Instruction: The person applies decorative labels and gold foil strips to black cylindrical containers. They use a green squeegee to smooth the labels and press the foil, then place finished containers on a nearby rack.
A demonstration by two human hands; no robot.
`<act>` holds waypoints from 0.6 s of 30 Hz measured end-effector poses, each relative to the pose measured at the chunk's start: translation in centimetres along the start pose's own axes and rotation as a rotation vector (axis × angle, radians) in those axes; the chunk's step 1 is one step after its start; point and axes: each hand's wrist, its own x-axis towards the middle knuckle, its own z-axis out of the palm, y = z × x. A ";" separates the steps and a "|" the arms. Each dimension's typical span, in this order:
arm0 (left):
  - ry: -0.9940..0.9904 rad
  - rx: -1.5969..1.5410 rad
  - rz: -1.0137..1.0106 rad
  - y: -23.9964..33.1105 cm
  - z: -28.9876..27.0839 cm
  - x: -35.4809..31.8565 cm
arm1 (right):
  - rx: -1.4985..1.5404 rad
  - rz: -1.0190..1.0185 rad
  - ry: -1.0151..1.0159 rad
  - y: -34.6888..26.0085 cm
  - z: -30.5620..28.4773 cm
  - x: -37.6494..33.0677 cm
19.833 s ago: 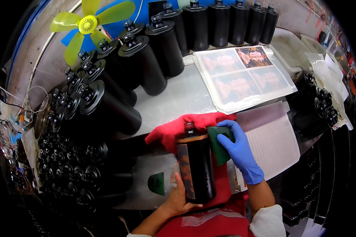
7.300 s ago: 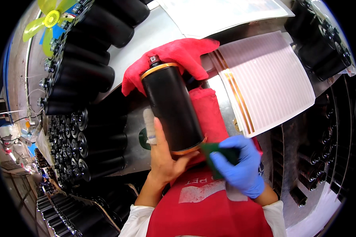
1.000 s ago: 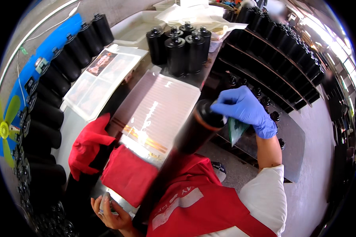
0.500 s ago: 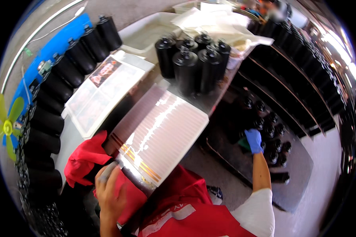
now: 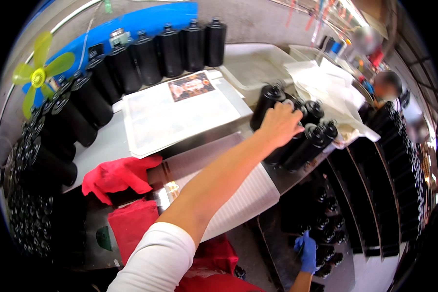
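Observation:
My bare left hand (image 5: 280, 124) reaches far out over the bench and closes over the cap of a black bottle (image 5: 268, 104) in a small cluster of black bottles (image 5: 311, 138) at the bench's right end. My right hand (image 5: 306, 249), in a blue glove, hangs low at the lower right beside black bottles (image 5: 326, 228) standing in a dark shelf under the bench. Whether it holds anything is hidden.
A long row of black bottles (image 5: 146, 53) lines the back and left. A white printed sheet (image 5: 175, 114), a red cloth (image 5: 117, 175), a ribbed white panel (image 5: 248, 199) and a green pad (image 5: 103, 238) lie on the bench. A yellow-green fan (image 5: 36, 75) stands left. Another person (image 5: 387, 87) works far right.
My left hand left the red cloth near my body and stretched out to the bottle cluster. My gloved right hand stayed low by the under-bench bottles. The view swung left.

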 end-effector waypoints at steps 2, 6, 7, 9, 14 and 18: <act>0.060 0.072 0.091 0.0 -0.1 -1.1 | -0.018 0.019 -0.072 -0.4 0.0 -0.4; 0.169 0.033 0.186 0.3 -7.2 -5.0 | 0.059 -0.166 -0.198 -5.8 3.8 -2.0; 0.157 0.066 0.148 1.1 -10.6 -5.8 | 0.051 -0.207 -0.253 -7.5 4.9 -2.5; 0.160 -0.080 0.078 1.6 -16.4 -7.6 | 0.028 -0.292 -0.353 -11.4 7.1 -3.2; -0.088 -0.063 -0.173 2.3 -31.1 -15.1 | -0.103 -0.499 -0.578 -22.7 16.4 -3.4; -0.250 -0.147 -0.522 1.1 -36.4 -21.5 | -0.218 -0.796 -0.574 -30.0 29.3 4.3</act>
